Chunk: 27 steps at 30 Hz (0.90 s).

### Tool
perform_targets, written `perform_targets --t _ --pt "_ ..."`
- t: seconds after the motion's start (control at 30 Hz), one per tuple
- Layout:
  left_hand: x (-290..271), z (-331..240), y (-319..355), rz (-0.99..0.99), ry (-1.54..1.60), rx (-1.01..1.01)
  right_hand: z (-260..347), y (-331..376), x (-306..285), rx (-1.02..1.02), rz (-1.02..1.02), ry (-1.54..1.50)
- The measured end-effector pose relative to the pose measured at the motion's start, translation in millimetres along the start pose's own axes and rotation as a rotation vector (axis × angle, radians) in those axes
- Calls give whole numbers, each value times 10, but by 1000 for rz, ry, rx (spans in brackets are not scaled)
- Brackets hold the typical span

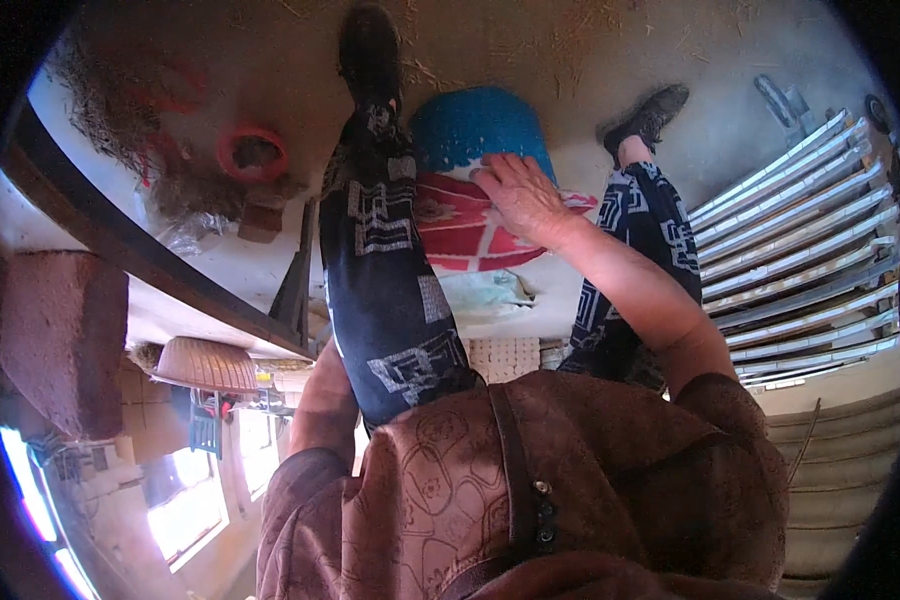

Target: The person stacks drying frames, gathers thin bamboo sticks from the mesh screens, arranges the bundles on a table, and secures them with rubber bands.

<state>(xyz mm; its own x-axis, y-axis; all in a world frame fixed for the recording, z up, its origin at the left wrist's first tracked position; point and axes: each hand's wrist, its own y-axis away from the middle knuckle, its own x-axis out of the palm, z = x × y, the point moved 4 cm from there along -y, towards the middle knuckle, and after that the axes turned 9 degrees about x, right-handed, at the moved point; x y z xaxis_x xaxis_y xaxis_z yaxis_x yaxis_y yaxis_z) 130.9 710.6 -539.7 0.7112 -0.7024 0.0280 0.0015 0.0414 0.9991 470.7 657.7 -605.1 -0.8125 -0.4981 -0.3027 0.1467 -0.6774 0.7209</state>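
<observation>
My right hand (528,200) reaches between my legs, its bent fingers gathered at a small white patch; what they hold there is hidden. Just beyond the fingertips is a rounded blue object (480,125) with white specks along its lower edge. Red cloth (470,235) with a white pattern lies beneath and beside the hand. My left forearm (326,405) passes behind my left leg, which hides that hand.
Dark patterned trouser legs (385,250) flank the work. Pale green sheeting (485,290) lies near the cloth. On the left are a red ring-shaped container (252,153), a dark beam (160,255) and a reddish block (62,340). Slatted metal bars (800,250) stand right.
</observation>
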Motion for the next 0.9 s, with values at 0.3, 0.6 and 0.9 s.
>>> perform_targets --t 0.3,0.6,0.9 --pt "-83 -258 -727 4 -31 109 -375 -51 370 341 212 -8" --pt "-126 -131 -871 39 -114 231 -440 111 779 335 207 5" --pt "93 48 -1407 117 -223 478 -666 -13 1159 130 179 -85"
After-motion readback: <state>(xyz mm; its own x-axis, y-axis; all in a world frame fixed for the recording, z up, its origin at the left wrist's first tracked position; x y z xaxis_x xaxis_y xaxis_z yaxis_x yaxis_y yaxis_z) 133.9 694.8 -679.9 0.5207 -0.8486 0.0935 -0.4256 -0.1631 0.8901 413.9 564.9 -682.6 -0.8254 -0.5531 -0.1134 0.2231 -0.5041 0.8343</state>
